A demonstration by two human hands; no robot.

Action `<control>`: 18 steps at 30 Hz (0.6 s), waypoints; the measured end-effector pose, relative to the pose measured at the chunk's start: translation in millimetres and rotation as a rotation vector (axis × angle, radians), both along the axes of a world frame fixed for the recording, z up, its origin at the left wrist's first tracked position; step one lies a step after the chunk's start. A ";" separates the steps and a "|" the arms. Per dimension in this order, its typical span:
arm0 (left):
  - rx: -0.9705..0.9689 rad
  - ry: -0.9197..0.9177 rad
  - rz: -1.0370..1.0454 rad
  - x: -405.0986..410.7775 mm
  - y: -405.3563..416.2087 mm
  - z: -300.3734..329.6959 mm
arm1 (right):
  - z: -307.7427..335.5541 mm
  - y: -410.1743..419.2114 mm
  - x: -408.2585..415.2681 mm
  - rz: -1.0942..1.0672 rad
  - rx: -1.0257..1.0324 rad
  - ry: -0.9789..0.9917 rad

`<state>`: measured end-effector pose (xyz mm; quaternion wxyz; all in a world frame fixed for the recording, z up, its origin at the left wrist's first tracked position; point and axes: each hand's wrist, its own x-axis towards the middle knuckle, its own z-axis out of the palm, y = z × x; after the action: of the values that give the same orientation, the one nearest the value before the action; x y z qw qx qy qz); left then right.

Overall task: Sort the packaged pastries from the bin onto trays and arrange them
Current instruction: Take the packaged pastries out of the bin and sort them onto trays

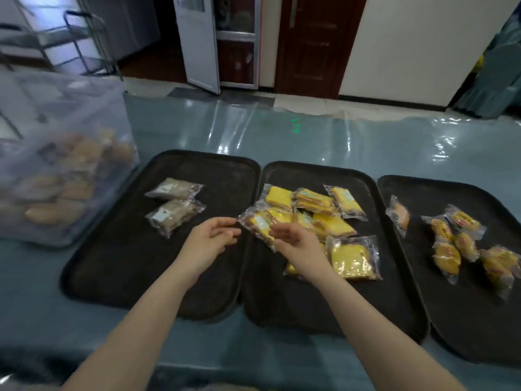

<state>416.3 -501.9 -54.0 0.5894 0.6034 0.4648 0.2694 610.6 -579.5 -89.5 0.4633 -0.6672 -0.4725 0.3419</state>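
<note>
Three dark trays lie side by side. The left tray (pixel 118 263) carries two brown wrapped pastries (pixel 173 203). The middle tray (pixel 296 306) bears several yellow cake packets (pixel 335 224). The right tray (pixel 465 320) has several small golden wrapped pastries (pixel 451 241). My right hand (pixel 293 238) holds a yellow cake packet (pixel 258 222) above the gap between the left and middle trays. My left hand (pixel 211 238) hovers just left of that packet, fingers relaxed and holding nothing. A clear plastic bin (pixel 56 165) with more wrapped pastries stands at the far left.
A glossy plastic sheet covers the blue-grey table (pixel 310 136). Beyond the table's far edge are a tiled floor, a white open door (pixel 197 43) and a dark wooden door (pixel 318 43). A metal cart (pixel 56 38) stands at the back left.
</note>
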 end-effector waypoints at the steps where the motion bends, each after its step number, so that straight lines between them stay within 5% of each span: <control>1: 0.016 -0.004 0.011 -26.6 1.6 4.5 | 4.3 6.3 -25.0 0.010 0.025 0.032; 9: 0.275 -0.212 0.179 -223.9 24.8 62.6 | 55.9 49.7 -204.7 0.062 0.204 0.142; 18: 0.397 -0.287 0.307 -346.3 87.4 88.8 | 89.3 134.0 -323.6 0.207 0.272 0.165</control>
<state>70.0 -414.5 34.8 0.4720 0.5853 0.4004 0.5238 286.9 -445.5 -0.2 0.5488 -0.5161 -0.5410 0.3740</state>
